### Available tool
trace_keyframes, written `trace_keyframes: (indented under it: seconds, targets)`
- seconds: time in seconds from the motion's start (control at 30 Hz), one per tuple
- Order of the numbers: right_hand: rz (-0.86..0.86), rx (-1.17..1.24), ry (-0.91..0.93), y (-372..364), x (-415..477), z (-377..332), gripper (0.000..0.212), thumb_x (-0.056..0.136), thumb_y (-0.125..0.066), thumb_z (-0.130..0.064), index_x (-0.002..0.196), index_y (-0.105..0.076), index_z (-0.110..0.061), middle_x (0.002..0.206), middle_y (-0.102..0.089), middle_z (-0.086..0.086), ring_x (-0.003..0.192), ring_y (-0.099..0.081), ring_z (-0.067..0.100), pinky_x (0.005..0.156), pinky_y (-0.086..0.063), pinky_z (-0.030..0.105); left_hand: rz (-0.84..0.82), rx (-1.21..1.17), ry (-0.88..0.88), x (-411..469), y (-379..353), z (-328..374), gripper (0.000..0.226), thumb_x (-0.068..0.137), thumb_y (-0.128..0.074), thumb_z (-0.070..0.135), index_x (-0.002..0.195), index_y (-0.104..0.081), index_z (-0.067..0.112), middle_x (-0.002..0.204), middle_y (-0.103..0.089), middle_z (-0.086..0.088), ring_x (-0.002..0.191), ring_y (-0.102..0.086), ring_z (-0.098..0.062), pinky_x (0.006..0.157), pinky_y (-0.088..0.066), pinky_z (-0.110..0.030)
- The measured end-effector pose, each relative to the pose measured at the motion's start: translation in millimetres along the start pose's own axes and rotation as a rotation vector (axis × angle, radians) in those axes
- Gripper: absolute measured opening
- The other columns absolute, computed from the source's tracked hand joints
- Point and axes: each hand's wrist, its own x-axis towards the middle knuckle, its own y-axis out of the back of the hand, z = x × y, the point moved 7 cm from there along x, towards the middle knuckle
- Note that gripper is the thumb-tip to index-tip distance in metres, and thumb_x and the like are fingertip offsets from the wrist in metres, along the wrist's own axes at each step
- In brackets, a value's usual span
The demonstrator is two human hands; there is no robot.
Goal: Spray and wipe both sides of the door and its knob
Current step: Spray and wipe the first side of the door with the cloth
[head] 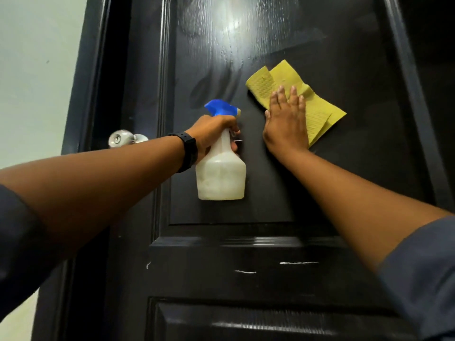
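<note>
Pressing yellow cloth on door, right hand flat, left hand gripping unlabelled spray bottle

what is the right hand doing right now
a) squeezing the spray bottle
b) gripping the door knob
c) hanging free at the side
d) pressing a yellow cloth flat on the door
d: the right hand lies with straight fingers on the yellow cloth, flat against the door; the left hand holds the spray bottle, and nothing touches the knob.

A pale wall, one dark speck on it, fills the left; a black watch shows.
</note>
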Motion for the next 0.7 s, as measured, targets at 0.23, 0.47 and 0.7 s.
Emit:
trace_keyframes:
  seconds: [0.23,0.47,0.7]
  targets:
    - [-0.022,0.038,0.06,-19,-25,-68,0.053,0.103,-0.03,-0.023,0.152,-0.025,-0.004,0.161,-0.02,0.013,0.15,-0.007,0.035,0.122,-0.003,0.048,0.096,0.067,0.036,-18,55,-23,0.018,0.089,-0.06,0.013,0.102,-0.058,0.002,0.064,-0.06,-0.016,0.059,-0.06,-0.031,0.057,-0.059,-0.034]
    - [-0.093,0.066,0.267,-39,-61,-126,0.053,0.104,-0.03,-0.023,0.154,-0.022,-0.006,0.163,-0.015,0.012,0.151,-0.003,0.032,0.123,0.002,0.044,0.147,0.071,0.019,-30,84,-42,0.013,0.089,-0.062,0.011,0.098,-0.058,0.002,0.067,-0.063,-0.017,0.059,-0.063,-0.033,0.058,-0.061,-0.038]
    - [-0.148,0.088,0.427,-48,-98,-164,0.055,0.104,-0.03,-0.024,0.154,-0.018,-0.006,0.163,-0.01,0.012,0.151,-0.001,0.031,0.123,0.003,0.043,0.196,0.065,0.0,-43,103,-68,0.01,0.085,-0.061,0.005,0.076,-0.06,0.001,0.062,-0.062,-0.019,0.051,-0.06,-0.031,0.073,-0.06,-0.053]
